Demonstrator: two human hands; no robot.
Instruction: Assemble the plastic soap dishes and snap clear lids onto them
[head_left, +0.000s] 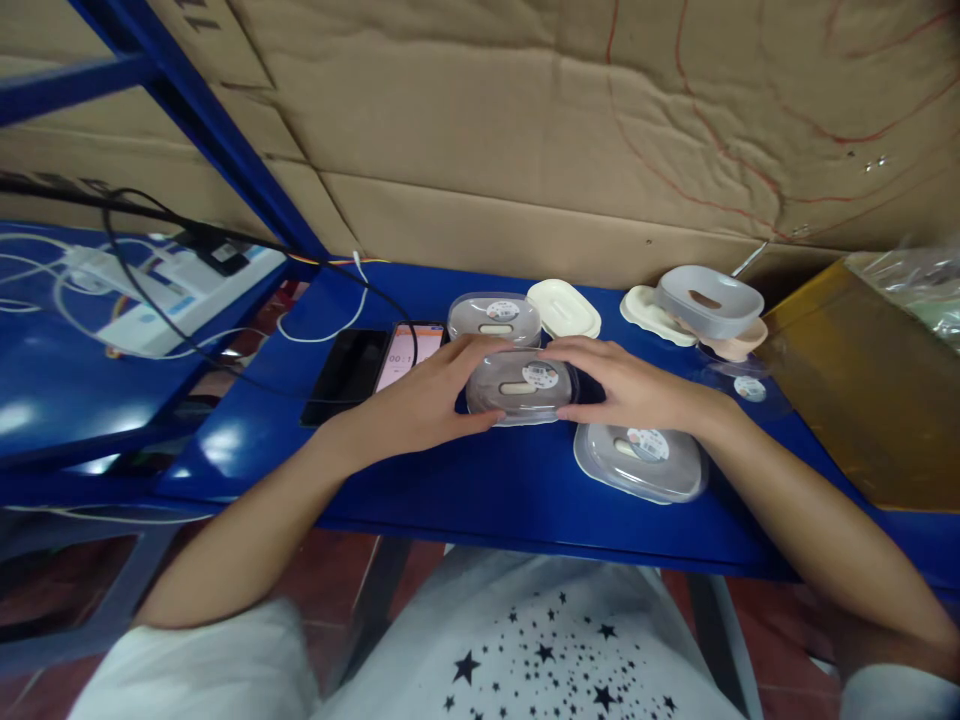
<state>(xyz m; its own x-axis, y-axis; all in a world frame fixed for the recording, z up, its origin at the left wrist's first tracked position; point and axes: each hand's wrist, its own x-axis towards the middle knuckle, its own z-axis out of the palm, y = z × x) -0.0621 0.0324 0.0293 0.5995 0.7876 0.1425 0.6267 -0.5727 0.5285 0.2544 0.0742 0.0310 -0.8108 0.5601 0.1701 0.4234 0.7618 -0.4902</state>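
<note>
A grey soap dish (517,390) under a clear lid with a round label is between my two hands, close to the table's middle. My left hand (435,395) grips its left side, thumb at the front and fingers at the back. On the opposite side my right hand (626,385) holds it the same way. Behind it sits a similar lidded soap dish (491,312), and another lidded soap dish (645,462) lies below my right wrist. A cream oval piece (566,308) rests behind my right fingers.
At the back right, a grey dish (712,300) is stacked over cream and pinkish pieces, beside a clear lid (746,388). A brown box (862,390) borders the right side. Two phones, one lit (409,352) and one dark (349,375), lie left under a black cable.
</note>
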